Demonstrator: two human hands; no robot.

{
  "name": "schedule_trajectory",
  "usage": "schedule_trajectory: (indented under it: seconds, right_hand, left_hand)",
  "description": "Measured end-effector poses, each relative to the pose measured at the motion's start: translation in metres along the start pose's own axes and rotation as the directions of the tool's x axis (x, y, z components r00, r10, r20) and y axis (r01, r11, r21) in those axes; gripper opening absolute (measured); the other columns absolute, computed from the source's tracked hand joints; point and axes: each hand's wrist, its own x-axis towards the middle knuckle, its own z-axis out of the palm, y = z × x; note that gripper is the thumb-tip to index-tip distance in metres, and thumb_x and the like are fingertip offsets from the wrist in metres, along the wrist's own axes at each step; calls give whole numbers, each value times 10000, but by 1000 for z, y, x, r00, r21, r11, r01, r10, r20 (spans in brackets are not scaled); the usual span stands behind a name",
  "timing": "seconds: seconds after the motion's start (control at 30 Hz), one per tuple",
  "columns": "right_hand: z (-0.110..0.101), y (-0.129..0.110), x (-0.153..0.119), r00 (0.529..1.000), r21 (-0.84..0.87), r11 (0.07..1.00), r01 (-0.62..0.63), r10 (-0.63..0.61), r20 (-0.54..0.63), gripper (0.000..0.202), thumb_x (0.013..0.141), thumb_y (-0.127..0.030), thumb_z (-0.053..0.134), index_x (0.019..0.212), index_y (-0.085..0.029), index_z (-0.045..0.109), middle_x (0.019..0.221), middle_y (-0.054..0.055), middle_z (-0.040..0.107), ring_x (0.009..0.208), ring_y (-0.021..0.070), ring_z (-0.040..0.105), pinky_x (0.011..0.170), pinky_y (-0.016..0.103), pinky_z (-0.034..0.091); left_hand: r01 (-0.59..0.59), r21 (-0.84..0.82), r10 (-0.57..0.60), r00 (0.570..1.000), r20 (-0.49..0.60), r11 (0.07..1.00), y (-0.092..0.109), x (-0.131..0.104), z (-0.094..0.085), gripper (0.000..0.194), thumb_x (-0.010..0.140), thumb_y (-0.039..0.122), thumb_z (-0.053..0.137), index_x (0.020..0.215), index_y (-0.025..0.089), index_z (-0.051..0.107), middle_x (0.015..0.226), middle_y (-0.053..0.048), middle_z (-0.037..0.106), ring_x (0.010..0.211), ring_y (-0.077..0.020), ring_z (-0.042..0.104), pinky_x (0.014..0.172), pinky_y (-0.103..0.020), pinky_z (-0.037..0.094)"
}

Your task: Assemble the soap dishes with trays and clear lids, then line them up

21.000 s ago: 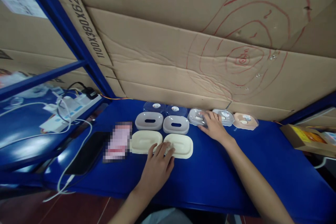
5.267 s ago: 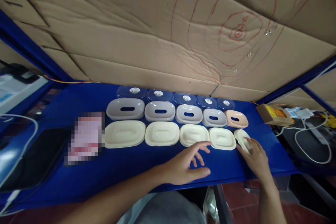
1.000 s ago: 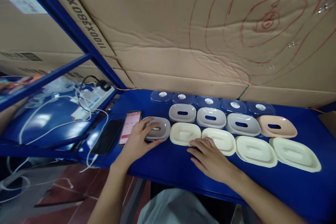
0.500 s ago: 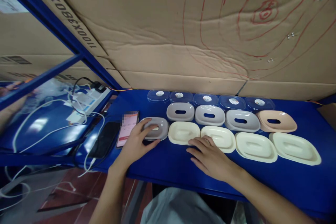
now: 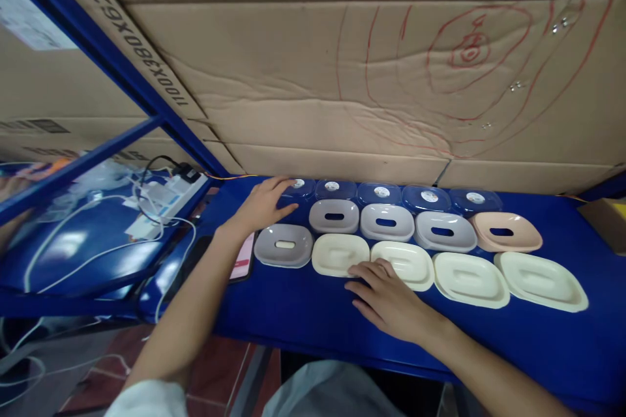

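Note:
My left hand (image 5: 261,205) reaches to the leftmost clear lid (image 5: 306,187), fingers stretched over its left side and thumb held apart. Just below that hand sits a grey soap dish (image 5: 264,251) with a cream insert showing through its slot. My right hand (image 5: 386,293) is open, fingertips at the near edges of two cream trays, the left one (image 5: 337,254) and its neighbour (image 5: 408,264). More cream trays (image 5: 472,279) continue the front row to the right. Behind them stand slotted grey dishes (image 5: 386,221) and one peach dish (image 5: 508,232).
Several clear lids with round labels (image 5: 381,193) line the cardboard wall (image 5: 293,65). A phone (image 5: 243,260) lies partly under my left forearm. Left of the blue frame post are a power strip (image 5: 171,199) and white cables. Another person's hand (image 5: 12,189) shows at the far left.
My left hand has left the grey dish and moved back to the leftmost clear lid. The dish now holds a cream insert in plain view. My right hand stays nearly in place.

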Motion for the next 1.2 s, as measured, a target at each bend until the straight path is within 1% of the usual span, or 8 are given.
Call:
schedule_trajectory:
  seconds: [0.13,0.3,0.5,0.6,0.7,0.9,1.07,1.2]
  right_hand:
    - [0,3,0,1000,33,999,-3,3,3,258,1080,-268,584,1311,-218,686,1408,127,673,1325,286,596,1138,513,455]
    - [-3,1,0,1000,17,1000,-6,5,21,272,1074,-266,587,1327,-223,680,1417,118,670,1336,277,592,1145,500,460]
    - [-4,0,-2,1000,7,1000,-1,0,30,287,1073,-258,584,1341,-213,674,1431,135,664,1344,284,591,1141,505,471]
    - [-3,0,-2,1000,14,1000,-3,3,21,281,1079,-259,572,1337,-215,674,1427,126,667,1338,289,595,1146,511,469]
    - [-2,-1,-1,1000,-9,1000,-1,1,-2,268,1076,-256,576,1319,-207,680,1424,130,670,1328,302,600,1141,527,472]
    - [-2,-2,1,1000,-30,999,13,-14,-24,247,1069,-248,588,1290,-198,686,1388,144,683,1291,303,618,1105,529,491]
    - [-2,-2,2,1000,-16,1000,10,-11,-26,252,1069,-245,589,1301,-205,681,1380,141,683,1300,301,612,1113,536,480]
    - [-1,-1,1,1000,-5,1000,8,-8,-22,255,1077,-248,578,1308,-205,678,1388,143,675,1308,305,608,1116,542,474]
  left_hand:
    - [19,-2,-18,992,128,1000,-30,55,22,871,808,565,811,1557,214,537,1597,-189,538,1477,-407,508,1215,-567,416]
    - [75,-8,-73,984,162,997,-48,64,33,1046,643,693,868,1503,159,601,1382,-197,613,1308,-415,614,1141,-540,493]
    - [74,-47,-72,996,59,996,-37,27,3,932,796,791,727,1479,170,601,1410,-169,556,1343,-369,576,1210,-527,443]
    - [25,-60,-25,1000,6,998,-19,-4,-18,781,863,766,698,1418,222,639,1479,-140,524,1410,-339,528,1261,-501,383]
    - [-71,-101,71,997,-8,992,6,-38,-28,604,913,687,708,1340,260,683,1384,-109,599,1321,-314,594,1201,-492,448]
    - [-26,-177,24,1000,-14,984,41,-91,-20,411,953,518,704,1291,284,692,1401,-94,628,1311,-301,631,1167,-475,492]
    - [-40,-173,32,998,-50,984,33,-108,-11,285,992,475,656,1177,269,723,1320,-83,692,1268,-298,656,1141,-474,507]
    - [-44,-148,35,997,-66,988,30,-107,-5,439,993,503,675,1370,277,665,1315,-94,696,1252,-308,656,1121,-481,520]
